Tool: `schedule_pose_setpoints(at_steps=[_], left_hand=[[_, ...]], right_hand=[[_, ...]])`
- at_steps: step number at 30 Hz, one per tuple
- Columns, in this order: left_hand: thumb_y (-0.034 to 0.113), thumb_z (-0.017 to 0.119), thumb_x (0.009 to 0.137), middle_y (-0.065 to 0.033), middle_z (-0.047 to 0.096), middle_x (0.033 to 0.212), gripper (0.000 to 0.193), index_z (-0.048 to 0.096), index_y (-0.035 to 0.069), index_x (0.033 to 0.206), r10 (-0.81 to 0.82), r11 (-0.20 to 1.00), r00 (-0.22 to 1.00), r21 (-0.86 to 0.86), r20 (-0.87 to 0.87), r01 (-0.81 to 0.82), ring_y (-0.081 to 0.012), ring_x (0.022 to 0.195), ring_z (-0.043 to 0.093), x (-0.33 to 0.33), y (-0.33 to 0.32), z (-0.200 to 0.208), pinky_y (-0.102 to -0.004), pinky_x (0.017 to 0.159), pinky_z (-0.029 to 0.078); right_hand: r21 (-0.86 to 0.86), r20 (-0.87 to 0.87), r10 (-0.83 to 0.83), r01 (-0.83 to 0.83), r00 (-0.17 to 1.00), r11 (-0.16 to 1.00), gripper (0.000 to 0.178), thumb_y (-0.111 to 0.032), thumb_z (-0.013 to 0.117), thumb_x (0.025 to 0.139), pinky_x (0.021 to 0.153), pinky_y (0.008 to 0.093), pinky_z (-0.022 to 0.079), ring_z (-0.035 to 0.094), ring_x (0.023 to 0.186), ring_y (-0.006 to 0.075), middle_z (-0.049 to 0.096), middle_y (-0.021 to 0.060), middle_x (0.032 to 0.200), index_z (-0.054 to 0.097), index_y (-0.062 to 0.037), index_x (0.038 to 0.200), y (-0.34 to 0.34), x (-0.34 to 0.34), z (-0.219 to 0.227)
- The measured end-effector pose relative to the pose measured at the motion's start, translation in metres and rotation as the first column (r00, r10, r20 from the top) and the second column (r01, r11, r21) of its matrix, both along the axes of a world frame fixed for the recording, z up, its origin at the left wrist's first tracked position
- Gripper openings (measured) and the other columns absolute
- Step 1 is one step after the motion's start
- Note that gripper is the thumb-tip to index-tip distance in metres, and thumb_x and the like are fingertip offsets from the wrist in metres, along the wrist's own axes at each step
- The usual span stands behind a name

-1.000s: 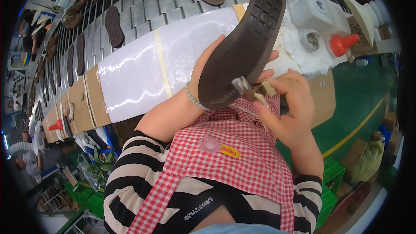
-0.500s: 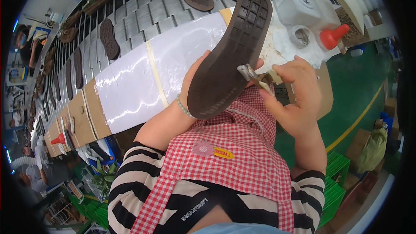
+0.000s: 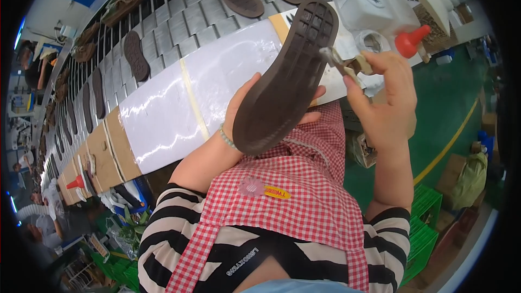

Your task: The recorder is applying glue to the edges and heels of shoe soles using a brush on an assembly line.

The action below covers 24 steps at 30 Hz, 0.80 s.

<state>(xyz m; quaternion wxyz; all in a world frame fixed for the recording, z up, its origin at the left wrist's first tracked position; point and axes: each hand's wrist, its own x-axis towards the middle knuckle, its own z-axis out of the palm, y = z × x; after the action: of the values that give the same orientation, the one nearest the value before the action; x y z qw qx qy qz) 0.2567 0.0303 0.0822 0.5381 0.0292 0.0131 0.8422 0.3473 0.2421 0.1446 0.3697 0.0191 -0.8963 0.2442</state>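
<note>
A dark brown shoe sole (image 3: 271,97) with a grid of recesses at its far end is held tilted in front of my chest. My left hand (image 3: 239,103) grips it from beneath; the thumb shows at its left edge and fingertips stick out on the right. Between thumb and fingers of my right hand (image 3: 389,103) is a small brush (image 3: 342,65) with a pale, worn handle. Its whitish tip is at the sole's right edge, close to the grid part; I cannot tell whether it touches. The sole's other face is hidden.
Behind the sole lies a plastic-covered white board (image 3: 157,108) beside a metal slat conveyor (image 3: 179,27) carrying several soles. At the far right stand a white plastic jug (image 3: 361,2), a small whitish cup (image 3: 372,43) and a red nozzle cap (image 3: 411,40). Green crates (image 3: 423,222) stand at the lower right.
My right hand has moved the brush up and to the right, from the sole's middle edge to near its grid. The fingers of my left hand now show more below the sole.
</note>
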Motion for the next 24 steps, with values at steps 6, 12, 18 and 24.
schedule_pose_setpoints(at_steps=[6, 12, 18, 24], left_hand=[[0.045, 0.031, 0.108, -0.0253, 0.035, 0.158, 0.066, 0.026, 0.002, 0.158, -0.037, 0.991, 0.997, 0.128, 0.074, 0.027, -0.0417, 0.143, 0.041, -0.013, 0.006, -0.012, -0.0584, 0.116, 0.038], [0.027, 0.031, 0.110, -0.0234, 0.053, 0.144, 0.049, 0.041, 0.001, 0.150, 0.039, 0.854, 0.716, -0.349, -0.697, -0.386, -0.0376, 0.127, 0.058, -0.003, 0.001, -0.006, -0.0536, 0.108, 0.049], [0.027, 0.035, 0.109, -0.0240, 0.053, 0.143, 0.049, 0.041, -0.001, 0.149, 0.038, 0.996, 0.999, 0.085, 0.004, -0.038, -0.0356, 0.128, 0.058, 0.001, 0.006, -0.021, -0.0525, 0.111, 0.047], [0.029, 0.035, 0.110, -0.0239, 0.053, 0.144, 0.052, 0.038, -0.003, 0.150, 0.025, 0.990, 0.993, 0.140, -0.116, -0.008, -0.0342, 0.132, 0.055, 0.002, 0.007, -0.016, -0.0455, 0.110, 0.048]], right_hand=[[0.063, 0.112, 0.303, -0.311, 0.946, 0.948, 0.044, -0.013, 0.084, 0.067, 0.100, 0.0496, 0.046, 0.064, 0.098, 0.0277, 0.066, 0.0073, 0.096, 0.070, -0.0062, 0.107, -0.037, 0.012, 0.000], [-0.002, 0.108, 0.399, -0.401, 0.910, 0.916, 0.049, -0.010, 0.086, 0.064, 0.103, 0.0498, 0.044, 0.063, 0.101, 0.0298, 0.067, 0.0076, 0.098, 0.070, -0.0052, 0.110, -0.055, 0.003, -0.014], [-0.083, 0.069, 0.354, -0.348, 0.933, 0.934, 0.050, -0.002, 0.084, 0.063, 0.092, 0.0414, 0.051, 0.063, 0.100, 0.0300, 0.066, 0.0102, 0.098, 0.069, -0.0035, 0.111, -0.053, -0.002, -0.008], [-0.084, -0.028, 0.184, -0.186, 0.983, 0.979, 0.045, -0.008, 0.083, 0.064, 0.089, 0.0443, 0.047, 0.062, 0.100, 0.0308, 0.067, 0.0078, 0.096, 0.070, -0.0051, 0.106, -0.041, -0.009, -0.013]])
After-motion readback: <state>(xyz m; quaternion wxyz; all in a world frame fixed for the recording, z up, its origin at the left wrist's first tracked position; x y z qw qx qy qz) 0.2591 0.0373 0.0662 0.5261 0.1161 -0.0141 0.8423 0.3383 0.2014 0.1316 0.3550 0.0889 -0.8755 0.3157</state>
